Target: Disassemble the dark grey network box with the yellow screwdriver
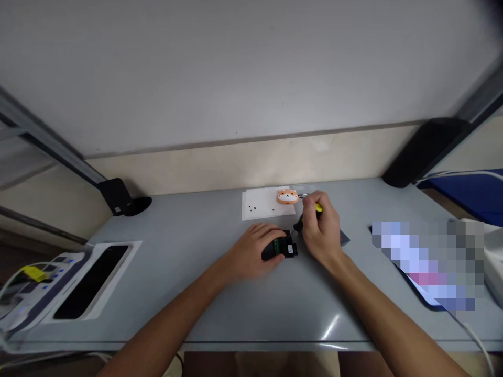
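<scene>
My left hand (251, 250) rests on the grey table (188, 272) with its fingers curled around a small black device (280, 248) that shows a green part inside. My right hand (323, 230) is closed around a screwdriver with a yellow and black handle (316, 208), its tip pointing down toward the black device. Just behind the hands lies a white sheet (264, 205) with a few tiny dark screws on it, and an orange animal-shaped keychain (288, 196) sits on its right end.
A white and blue machine with a dark slot (78, 285) stands at the left front. A black lamp base (124, 200) sits at the back left, a black post foot (424, 152) at the back right. A blurred tablet-like item (428, 262) lies at the right, with white cables.
</scene>
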Tool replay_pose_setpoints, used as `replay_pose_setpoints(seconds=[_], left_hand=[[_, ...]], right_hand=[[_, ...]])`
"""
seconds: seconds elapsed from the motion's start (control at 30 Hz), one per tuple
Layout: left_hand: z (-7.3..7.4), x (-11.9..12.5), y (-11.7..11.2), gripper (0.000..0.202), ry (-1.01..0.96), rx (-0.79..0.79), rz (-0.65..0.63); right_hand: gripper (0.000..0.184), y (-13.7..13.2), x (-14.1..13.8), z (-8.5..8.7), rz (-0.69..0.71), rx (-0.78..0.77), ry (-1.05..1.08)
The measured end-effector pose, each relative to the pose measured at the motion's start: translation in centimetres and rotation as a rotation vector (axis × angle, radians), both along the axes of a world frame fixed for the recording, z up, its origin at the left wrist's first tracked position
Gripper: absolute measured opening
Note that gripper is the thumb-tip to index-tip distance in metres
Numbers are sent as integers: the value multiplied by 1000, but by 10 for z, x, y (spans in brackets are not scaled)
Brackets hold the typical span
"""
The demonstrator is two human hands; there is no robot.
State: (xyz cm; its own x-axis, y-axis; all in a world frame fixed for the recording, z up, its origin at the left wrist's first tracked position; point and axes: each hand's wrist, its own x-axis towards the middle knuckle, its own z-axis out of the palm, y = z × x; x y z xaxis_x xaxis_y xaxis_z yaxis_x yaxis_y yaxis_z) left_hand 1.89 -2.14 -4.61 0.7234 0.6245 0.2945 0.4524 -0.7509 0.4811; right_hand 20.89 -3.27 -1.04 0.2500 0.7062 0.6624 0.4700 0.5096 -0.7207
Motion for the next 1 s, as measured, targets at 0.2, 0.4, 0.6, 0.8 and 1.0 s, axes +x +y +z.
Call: replay_pose_setpoints(seconds=[0.2, 0.4, 0.6, 0.8, 1.0], left_hand=[[-2, 0, -1, 28, -5, 19, 16], [-4, -1, -1, 17, 12, 46, 17], [-7, -1, 1, 18, -4, 61, 13], [-8, 0, 1, 16, -4, 106, 16], [-5, 0, 1, 17, -2, 111, -5]], right_hand=[[16, 2, -3, -4, 78, -32, 169], [19, 3, -1, 2, 308, -110, 222], [28, 4, -1, 9, 629, -328, 530], [40, 6, -6, 9, 599, -348, 666], [43, 5, -2, 8, 606, -352, 587]])
